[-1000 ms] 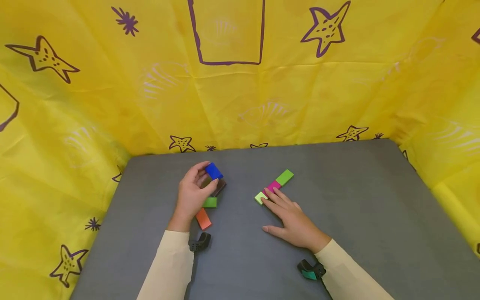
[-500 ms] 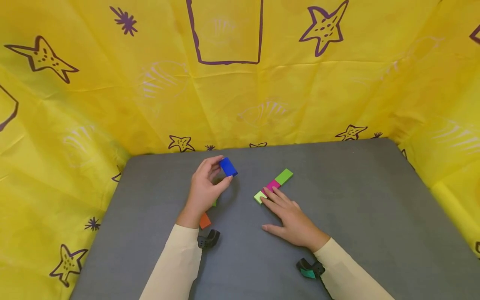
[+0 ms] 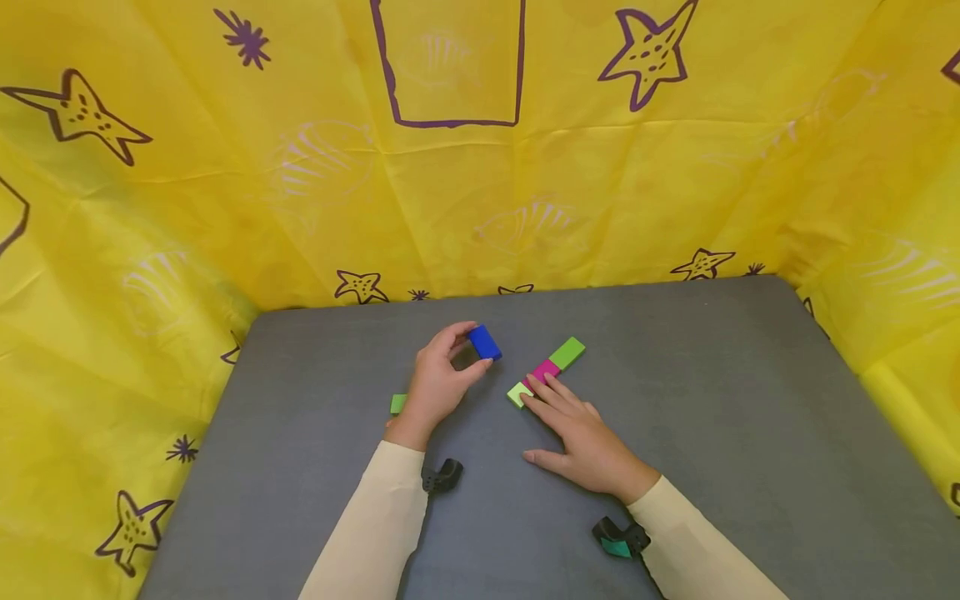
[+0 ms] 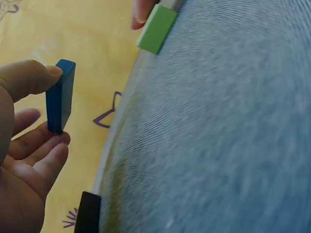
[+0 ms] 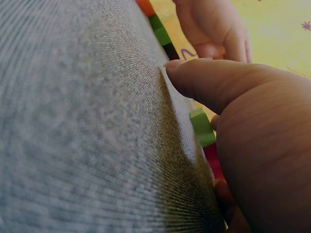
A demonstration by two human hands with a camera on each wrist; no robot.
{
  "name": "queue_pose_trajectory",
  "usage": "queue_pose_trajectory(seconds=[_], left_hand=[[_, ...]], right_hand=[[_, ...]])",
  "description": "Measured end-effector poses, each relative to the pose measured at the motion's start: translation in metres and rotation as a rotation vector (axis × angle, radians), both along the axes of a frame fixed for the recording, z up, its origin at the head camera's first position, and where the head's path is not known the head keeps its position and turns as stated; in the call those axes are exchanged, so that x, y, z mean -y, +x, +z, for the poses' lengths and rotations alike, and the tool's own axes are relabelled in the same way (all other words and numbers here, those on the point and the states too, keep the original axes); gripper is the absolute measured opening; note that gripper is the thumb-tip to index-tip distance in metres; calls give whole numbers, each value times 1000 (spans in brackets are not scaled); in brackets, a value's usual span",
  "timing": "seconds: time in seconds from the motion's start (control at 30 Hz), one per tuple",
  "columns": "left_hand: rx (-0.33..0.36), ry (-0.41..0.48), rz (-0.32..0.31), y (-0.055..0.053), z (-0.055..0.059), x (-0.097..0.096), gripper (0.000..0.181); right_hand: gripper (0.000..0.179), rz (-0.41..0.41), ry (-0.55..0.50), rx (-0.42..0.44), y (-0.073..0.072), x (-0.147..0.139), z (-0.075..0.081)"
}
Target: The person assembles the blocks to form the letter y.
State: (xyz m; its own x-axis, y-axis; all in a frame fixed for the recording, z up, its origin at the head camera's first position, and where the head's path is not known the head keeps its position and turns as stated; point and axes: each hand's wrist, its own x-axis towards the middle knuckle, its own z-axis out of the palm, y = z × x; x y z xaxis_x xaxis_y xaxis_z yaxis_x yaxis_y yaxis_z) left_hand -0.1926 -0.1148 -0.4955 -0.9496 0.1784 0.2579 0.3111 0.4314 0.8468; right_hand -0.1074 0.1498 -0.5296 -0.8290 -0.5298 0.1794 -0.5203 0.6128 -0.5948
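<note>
Grey tabletop [image 3: 712,417]: pale green block [image 3: 518,395], magenta block [image 3: 548,367], bright green block [image 3: 567,353] in touching row, slanting toward far edge; second green block [image 3: 397,404] nearer left edge.

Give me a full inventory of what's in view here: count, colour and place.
Blue block: 1, blue, pinched in the left hand
Far row block: 1, green, far end of the diagonal row
Middle row block: 1, magenta, touched by the right hand
Near row block: 1, pale green, near end of the row
Separate block: 1, green, partly behind the left wrist
Orange block: 1, orange, right wrist view's top edge
Dark block: 1, near black, left wrist view's bottom edge
Tabletop: 1, grey, beneath
Backdrop: 1, yellow with drawings, around the table
Wrist devices: 2, mostly black, one per wrist
Sleeves: 2, cream, forearms
Hands: 2, bare, over the table
</note>
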Motion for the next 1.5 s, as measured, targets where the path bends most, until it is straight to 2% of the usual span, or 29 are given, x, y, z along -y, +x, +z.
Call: queue_pose_trajectory(seconds=[0.3, 0.47, 0.6, 0.73, 0.87, 1.17, 1.5], left_hand=[[121, -111, -62, -5, -7, -16, 61], [112, -218, -89, -4, -11, -20, 59], [87, -256, -111, -4, -15, -22, 59], [84, -285, -101, -3, -19, -22, 59], [91, -290, -93, -3, -19, -21, 61], [104, -286, -126, -3, -20, -20, 64], [121, -295, -134, -4, -23, -18, 67]], right_hand=[[80, 1, -1, -2, -1, -2, 0], [81, 3, 7, -1, -1, -2, 0], [81, 8, 1, -2, -1, -1, 0], [80, 10, -1, -1, -1, -1, 0], [80, 12, 5, 2, -2, 0, 0], [80, 9, 3, 6, -1, -1, 1], [81, 7, 12, 10, -1, 0, 2]])
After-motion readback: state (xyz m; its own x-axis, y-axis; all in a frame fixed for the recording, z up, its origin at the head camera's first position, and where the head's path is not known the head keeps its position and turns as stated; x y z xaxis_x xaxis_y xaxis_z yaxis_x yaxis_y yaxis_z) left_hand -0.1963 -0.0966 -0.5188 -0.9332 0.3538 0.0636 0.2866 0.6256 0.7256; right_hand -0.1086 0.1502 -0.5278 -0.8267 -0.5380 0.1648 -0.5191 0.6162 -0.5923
